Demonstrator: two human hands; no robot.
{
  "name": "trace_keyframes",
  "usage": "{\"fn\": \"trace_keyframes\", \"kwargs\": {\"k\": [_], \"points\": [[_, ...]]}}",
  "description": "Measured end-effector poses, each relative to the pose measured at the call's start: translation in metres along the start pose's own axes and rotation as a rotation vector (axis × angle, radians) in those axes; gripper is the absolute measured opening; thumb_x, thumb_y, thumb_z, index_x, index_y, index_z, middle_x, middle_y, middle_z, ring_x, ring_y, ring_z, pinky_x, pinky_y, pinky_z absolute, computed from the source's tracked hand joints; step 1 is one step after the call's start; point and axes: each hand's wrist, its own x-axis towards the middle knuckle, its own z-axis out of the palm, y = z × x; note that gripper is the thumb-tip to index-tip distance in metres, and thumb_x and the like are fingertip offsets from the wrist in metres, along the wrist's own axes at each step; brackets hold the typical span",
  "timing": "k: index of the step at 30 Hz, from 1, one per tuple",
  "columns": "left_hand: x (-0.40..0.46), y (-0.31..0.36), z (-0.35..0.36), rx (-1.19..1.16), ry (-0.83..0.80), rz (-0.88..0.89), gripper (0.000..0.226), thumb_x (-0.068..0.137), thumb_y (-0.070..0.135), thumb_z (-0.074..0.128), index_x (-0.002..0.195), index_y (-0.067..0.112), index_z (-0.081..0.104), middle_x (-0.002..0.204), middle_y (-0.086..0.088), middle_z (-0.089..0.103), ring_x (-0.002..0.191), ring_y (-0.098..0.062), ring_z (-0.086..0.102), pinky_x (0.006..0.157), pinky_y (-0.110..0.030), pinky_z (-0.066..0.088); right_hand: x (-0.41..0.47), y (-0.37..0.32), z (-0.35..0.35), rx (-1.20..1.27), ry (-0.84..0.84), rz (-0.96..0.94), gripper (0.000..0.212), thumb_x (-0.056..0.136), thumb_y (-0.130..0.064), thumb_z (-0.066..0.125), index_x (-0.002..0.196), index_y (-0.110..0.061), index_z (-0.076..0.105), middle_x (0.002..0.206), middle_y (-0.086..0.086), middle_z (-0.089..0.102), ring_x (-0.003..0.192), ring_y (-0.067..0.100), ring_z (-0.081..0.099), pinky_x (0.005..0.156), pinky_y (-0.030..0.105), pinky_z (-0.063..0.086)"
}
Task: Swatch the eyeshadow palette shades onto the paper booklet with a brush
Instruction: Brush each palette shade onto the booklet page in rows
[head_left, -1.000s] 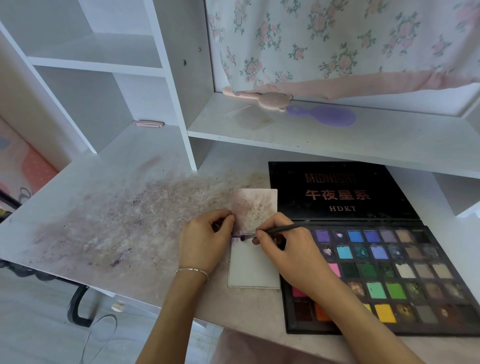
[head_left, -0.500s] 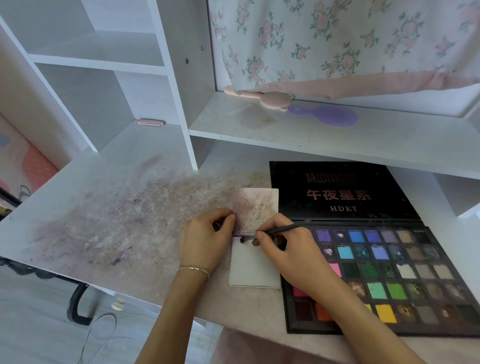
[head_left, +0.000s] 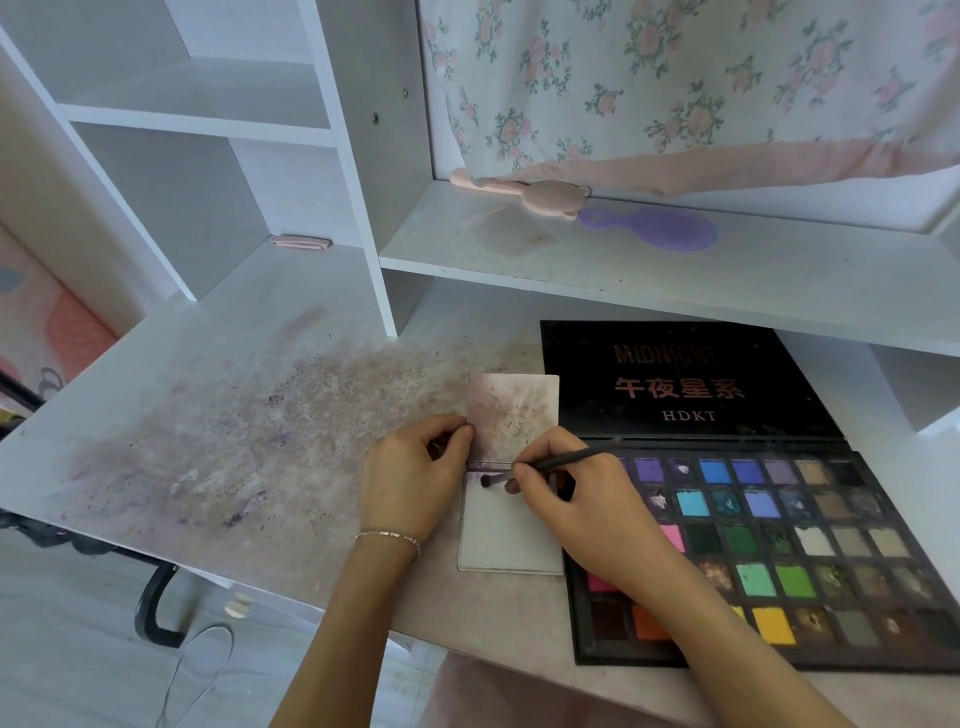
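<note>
Paper booklet (head_left: 511, 525), thin, light and likely to slide, lies open near the tabletop's (head_left: 218, 415) front edge beside the eyeshadow palette (head_left: 779, 551); left hand (head_left: 410, 483) pinches its fold edge while right hand (head_left: 582, 499) grips the slender brush (head_left: 550, 464), tip on the lower page.

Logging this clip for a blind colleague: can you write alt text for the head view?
A right hand holds a thin dark brush, tip on a small white paper booklet, which the left hand steadies on a powder-stained white desk. An open black multicoloured eyeshadow palette lies to the right.
</note>
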Motion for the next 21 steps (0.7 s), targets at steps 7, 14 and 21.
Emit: {"fn": "trace_keyframes", "kwargs": {"k": [7, 14, 21], "points": [[-0.0004, 0.0004, -0.0004, -0.005, 0.001, 0.016, 0.01, 0.081, 0.021, 0.064, 0.084, 0.022, 0.074, 0.07, 0.022, 0.06, 0.067, 0.005, 0.056, 0.065, -0.015, 0.045, 0.0005, 0.0004, 0.0008, 0.002, 0.008, -0.001, 0.016, 0.088, -0.018, 0.056, 0.077, -0.03, 0.051, 0.08, -0.006, 0.065, 0.073, -0.005, 0.054, 0.062, 0.008, 0.041], [-0.0001, -0.0001, 0.0001, -0.008, 0.004, 0.012, 0.01, 0.081, 0.02, 0.064, 0.085, 0.021, 0.073, 0.07, 0.026, 0.056, 0.066, 0.01, 0.053, 0.064, -0.01, 0.042, 0.0007, -0.0002, 0.0002, 0.014, 0.017, -0.005, 0.011, 0.088, -0.016, 0.056, 0.08, -0.024, 0.054, 0.08, -0.003, 0.065, 0.073, -0.003, 0.054, 0.062, 0.009, 0.041], [-0.0004, -0.0009, 0.0006, -0.003, 0.01, 0.02, 0.009, 0.081, 0.02, 0.065, 0.084, 0.021, 0.074, 0.072, 0.019, 0.063, 0.064, 0.009, 0.053, 0.061, -0.006, 0.041, 0.0021, 0.0014, 0.0006, 0.011, 0.067, -0.029, 0.016, 0.088, -0.015, 0.056, 0.078, -0.028, 0.054, 0.078, -0.005, 0.065, 0.073, 0.002, 0.056, 0.062, 0.012, 0.044]]}}
